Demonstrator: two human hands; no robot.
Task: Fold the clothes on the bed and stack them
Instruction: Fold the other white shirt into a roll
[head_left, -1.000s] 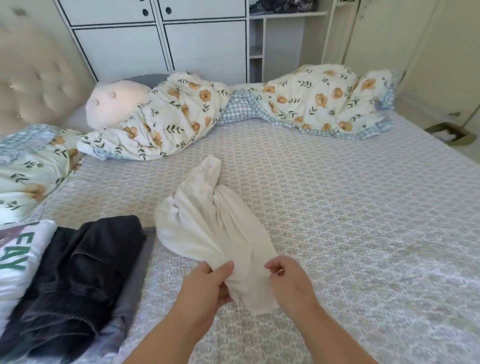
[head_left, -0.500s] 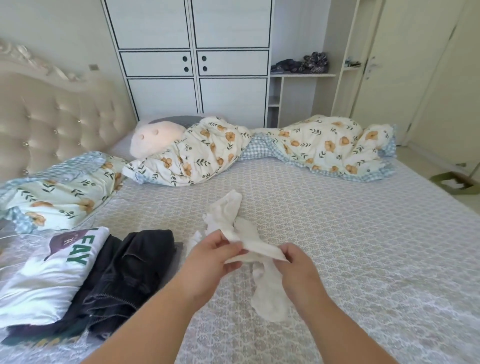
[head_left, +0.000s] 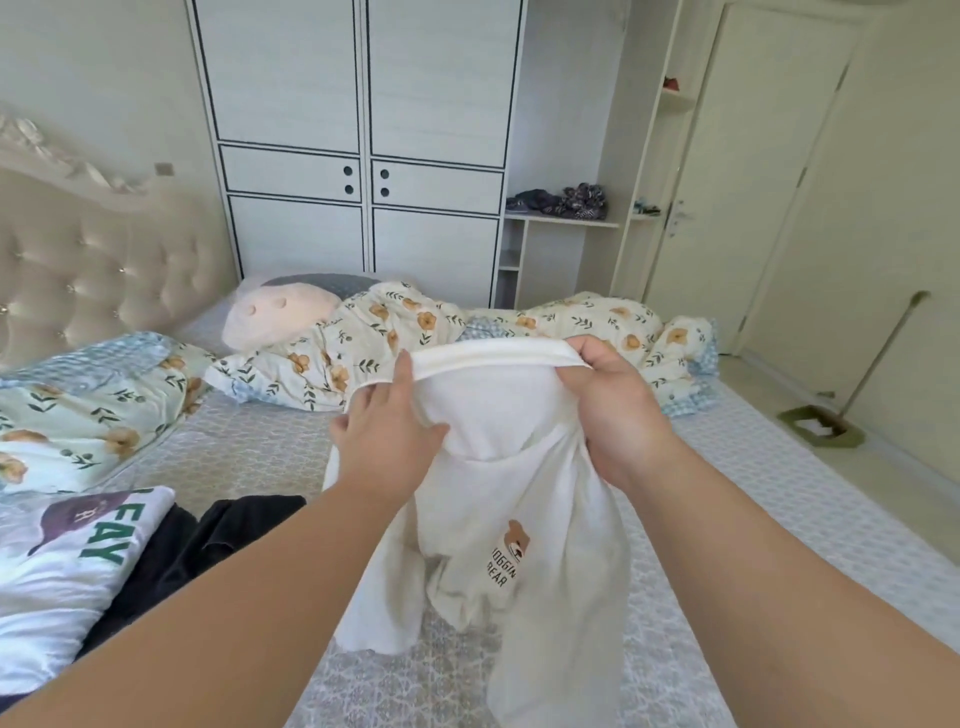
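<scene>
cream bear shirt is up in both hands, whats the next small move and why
Probably spread the hands apart and lay the cream shirt flat on the bare bedspread. The left hand and right hand grip its bunched upper edge, and the body hangs crumpled, so it cannot be folded yet.

A white wardrobe with black-lined doors fills the upper centre, a tufted beige headboard at left. A floral duvet and pink pillow cross mid-frame; a broom leans at right.
</scene>
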